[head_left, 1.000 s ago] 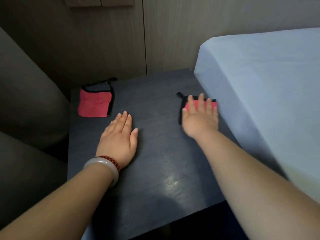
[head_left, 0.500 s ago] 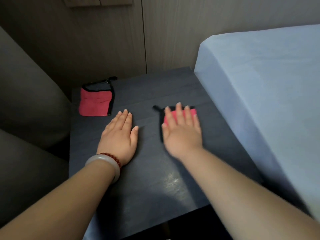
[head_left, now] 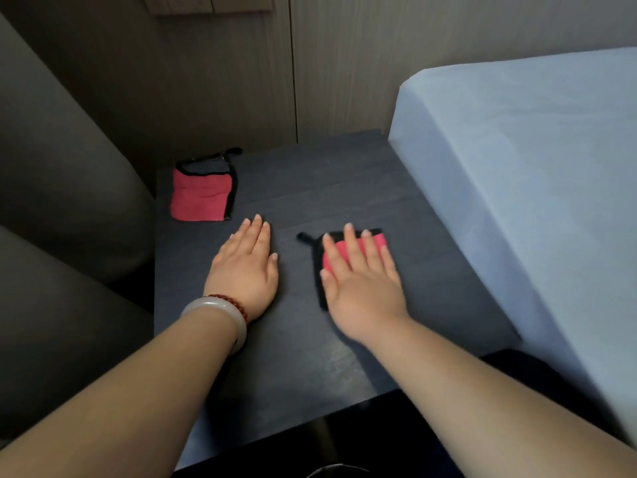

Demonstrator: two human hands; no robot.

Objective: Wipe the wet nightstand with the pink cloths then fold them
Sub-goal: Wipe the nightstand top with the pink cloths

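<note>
The dark nightstand fills the middle of the view. One folded pink cloth with black trim lies at its far left corner, untouched. A second pink cloth with black trim lies near the centre, mostly covered by my right hand, which presses flat on it with fingers spread. Its black loop sticks out to the left. My left hand rests palm down on the bare top just left of that cloth, holding nothing. A pale bangle and a red bead bracelet sit on the left wrist.
A bed with a light blue sheet borders the nightstand on the right. A dark upholstered seat stands close on the left. A wood-panelled wall rises behind. A faint wet sheen shows near the front edge.
My right hand has slid the cloth from the bed side leftward and nearer, to the centre of the top. The left hand has stayed in place.
</note>
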